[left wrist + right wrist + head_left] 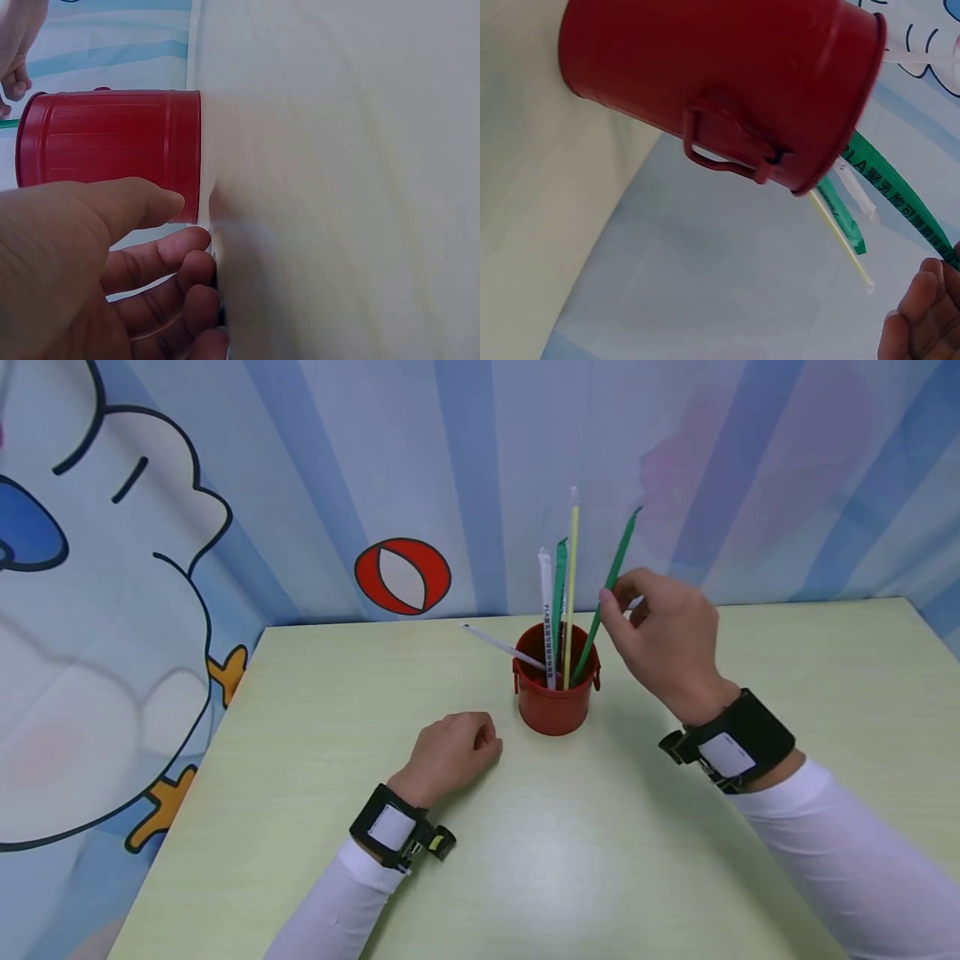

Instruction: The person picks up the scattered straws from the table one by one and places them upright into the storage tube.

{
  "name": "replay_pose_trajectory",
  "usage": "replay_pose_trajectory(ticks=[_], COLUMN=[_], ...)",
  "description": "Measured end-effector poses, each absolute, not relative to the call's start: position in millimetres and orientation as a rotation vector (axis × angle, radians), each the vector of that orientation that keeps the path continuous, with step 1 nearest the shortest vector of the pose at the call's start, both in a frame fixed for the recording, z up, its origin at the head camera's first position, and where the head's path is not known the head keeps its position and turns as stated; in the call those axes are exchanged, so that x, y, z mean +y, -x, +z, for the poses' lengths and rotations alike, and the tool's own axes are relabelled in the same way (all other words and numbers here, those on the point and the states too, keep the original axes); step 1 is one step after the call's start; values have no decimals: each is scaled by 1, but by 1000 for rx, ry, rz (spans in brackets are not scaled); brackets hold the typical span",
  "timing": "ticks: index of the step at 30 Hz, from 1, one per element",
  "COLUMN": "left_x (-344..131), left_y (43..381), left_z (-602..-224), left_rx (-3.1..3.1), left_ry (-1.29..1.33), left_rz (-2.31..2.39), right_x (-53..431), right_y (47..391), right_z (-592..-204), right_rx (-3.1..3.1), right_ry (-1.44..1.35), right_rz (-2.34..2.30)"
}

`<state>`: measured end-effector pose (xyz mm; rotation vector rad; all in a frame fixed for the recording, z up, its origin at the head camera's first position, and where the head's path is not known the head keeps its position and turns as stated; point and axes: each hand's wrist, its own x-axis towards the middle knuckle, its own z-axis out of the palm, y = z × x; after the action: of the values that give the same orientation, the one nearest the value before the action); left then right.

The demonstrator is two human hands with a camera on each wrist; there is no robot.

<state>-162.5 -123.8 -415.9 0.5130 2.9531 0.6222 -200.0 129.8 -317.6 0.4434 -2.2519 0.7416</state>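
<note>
My right hand [667, 643] pinches a green-wrapped straw [621, 556] between thumb and fingers, partway along its length. The straw's lower end is inside a small red bucket [553, 714], and its printed wrapper shows in the right wrist view. Also standing in the bucket are a white-wrapped straw [546, 602], a second green-wrapped straw [560, 581] and a yellow straw [573, 552]. A pale thin straw [495, 640] leans out to the left. Loosely curled and holding nothing, my left hand [453, 756] rests on the table, left and in front of the bucket.
The pale wooden table [300, 693] ends at the back against a blue striped backdrop [525, 443] with cartoon prints. On the bucket's side hangs a small red handle [720, 161]. Each wrist wears a black band with a camera.
</note>
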Motion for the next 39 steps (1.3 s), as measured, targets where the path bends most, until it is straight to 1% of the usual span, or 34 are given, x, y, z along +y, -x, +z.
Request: replay_pose_trajectory(ticks=[9, 19, 30, 39], left_x=[-123, -124, -123, -124], left_y=[161, 161, 161, 160], left_z=[-416, -415, -415, -413], left_rx=[2934, 2929, 2931, 2940], left_ry=[-506, -510, -509, -513], left_rz=[634, 633, 627, 628], right_x=[126, 126, 130, 137], right_y=[200, 203, 205, 197], right_z=[-337, -349, -354, -355], right_rx=[-2402, -2548, -2568, -2619], right_ry=[-430, -388, -369, -333], right_rz=[741, 727, 728, 723])
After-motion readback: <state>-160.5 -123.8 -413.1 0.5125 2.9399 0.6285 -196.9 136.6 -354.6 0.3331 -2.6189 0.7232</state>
